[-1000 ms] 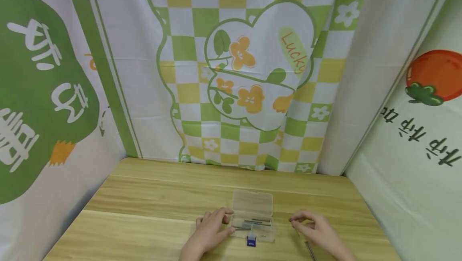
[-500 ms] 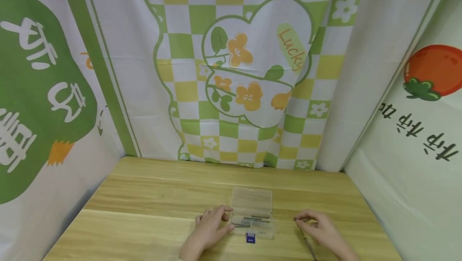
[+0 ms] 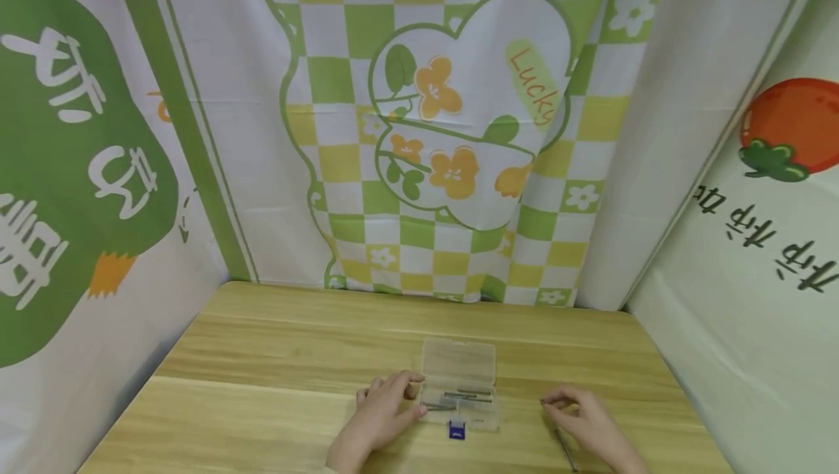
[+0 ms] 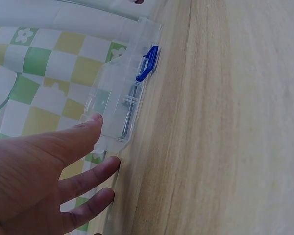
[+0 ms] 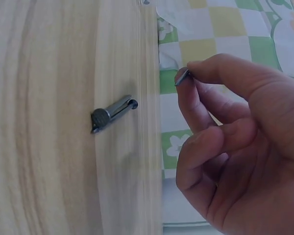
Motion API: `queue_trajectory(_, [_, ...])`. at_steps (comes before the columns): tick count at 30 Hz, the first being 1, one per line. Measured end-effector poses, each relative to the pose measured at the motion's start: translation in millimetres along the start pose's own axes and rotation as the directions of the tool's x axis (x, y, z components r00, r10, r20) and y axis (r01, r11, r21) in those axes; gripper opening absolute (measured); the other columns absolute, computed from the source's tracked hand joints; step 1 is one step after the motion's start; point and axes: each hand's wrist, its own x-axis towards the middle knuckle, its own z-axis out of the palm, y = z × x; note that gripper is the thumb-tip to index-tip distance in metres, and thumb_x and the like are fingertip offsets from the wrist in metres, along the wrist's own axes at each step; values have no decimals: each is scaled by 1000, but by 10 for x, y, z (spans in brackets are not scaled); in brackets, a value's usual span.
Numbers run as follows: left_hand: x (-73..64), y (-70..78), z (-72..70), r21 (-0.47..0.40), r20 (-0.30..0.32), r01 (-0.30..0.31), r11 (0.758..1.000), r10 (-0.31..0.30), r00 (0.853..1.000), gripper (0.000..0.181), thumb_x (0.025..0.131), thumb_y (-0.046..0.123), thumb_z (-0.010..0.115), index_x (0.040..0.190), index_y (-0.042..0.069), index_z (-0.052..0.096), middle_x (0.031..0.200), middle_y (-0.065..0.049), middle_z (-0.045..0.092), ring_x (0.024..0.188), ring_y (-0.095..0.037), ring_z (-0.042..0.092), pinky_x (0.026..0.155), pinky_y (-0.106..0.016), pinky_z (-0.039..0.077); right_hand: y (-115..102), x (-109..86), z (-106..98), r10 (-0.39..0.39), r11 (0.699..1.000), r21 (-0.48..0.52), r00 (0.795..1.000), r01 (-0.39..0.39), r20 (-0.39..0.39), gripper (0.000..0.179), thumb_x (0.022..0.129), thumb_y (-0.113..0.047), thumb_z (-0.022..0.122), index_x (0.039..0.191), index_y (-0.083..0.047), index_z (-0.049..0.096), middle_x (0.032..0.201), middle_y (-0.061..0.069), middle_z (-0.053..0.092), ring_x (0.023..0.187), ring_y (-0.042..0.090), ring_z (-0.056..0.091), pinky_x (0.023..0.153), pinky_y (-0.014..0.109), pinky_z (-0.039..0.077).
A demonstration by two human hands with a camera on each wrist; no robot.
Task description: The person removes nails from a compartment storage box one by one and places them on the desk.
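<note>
Right hand (image 3: 582,417): thumb and forefinger pinched together on one nail (image 5: 183,77), held to the right of the box (image 3: 485,410). Left hand (image 3: 380,416): fingers extended and apart at the box's left edge, nothing grasped. The nail should prove light, rigid and smooth, prone to slip; take hold at mid-shank. The box is probably thin plastic; steady it by a side wall. Count: one box, one open lid (image 3: 459,361), one blue latch (image 3: 457,429); at least two loose nails (image 5: 113,110) on the counter (image 3: 262,357); at least four inside, partly overlapping.
</note>
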Motion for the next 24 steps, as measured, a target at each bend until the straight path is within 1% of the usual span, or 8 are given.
queue_trajectory(3, [4, 2, -3, 3, -4, -4, 1000, 4, 1000, 51, 98, 41, 74, 142, 21, 59, 114, 7, 68, 107, -22, 53, 94, -63, 35, 3, -7, -7, 8, 1000, -18, 1000, -9, -7, 16, 98, -13, 74, 108, -1, 74, 100, 2, 74, 89, 7, 65, 75, 26, 55])
queue_trajectory(8, [-2, 10, -4, -4, -6, -3, 1000, 3, 1000, 51, 98, 40, 75, 142, 21, 59, 115, 7, 68, 107, -22, 53, 93, -63, 35, 3, -10, -6, 69, 996, -47, 998, -70, -7, 17, 96, -15, 76, 108, -3, 74, 97, 0, 73, 88, 9, 65, 75, 26, 54])
queue_trajectory(11, [-9, 16, -5, -12, -5, 0, 1000, 0, 1000, 50, 98, 39, 75, 142, 20, 59, 115, 7, 68, 106, -22, 53, 93, -63, 35, 4, -9, -8, 88, 993, -76, 996, -89, -6, 17, 96, -17, 77, 107, -5, 74, 95, -1, 72, 88, 12, 65, 75, 28, 53])
queue_trajectory(17, [-3, 18, -10, -4, -4, -1, 1000, 1, 1000, 51, 98, 40, 75, 142, 21, 59, 115, 7, 69, 106, -21, 53, 93, -61, 35, 25, -13, 3, 88, 987, -135, 996, -88, -10, 17, 95, -21, 79, 105, -8, 75, 92, -5, 72, 86, 11, 65, 77, 32, 53])
queue_trajectory(22, [5, 3, -6, -2, -2, -3, 1000, 3, 1000, 51, 98, 41, 75, 142, 22, 59, 115, 8, 68, 106, -20, 53, 94, -61, 35, 51, 2, 35, 104, 977, -186, 994, -106, -20, 15, 94, -22, 80, 102, -10, 76, 90, -7, 72, 85, 11, 66, 79, 38, 56])
queue_trajectory(24, [6, 1, -5, -7, 1, -3, 1000, 3, 1000, 51, 98, 41, 75, 142, 22, 59, 115, 8, 68, 106, -20, 53, 94, -61, 34, 54, 10, 37, 110, 976, -188, 994, -110, -13, 14, 94, -21, 79, 102, -10, 75, 90, -7, 72, 84, 11, 67, 78, 37, 56])
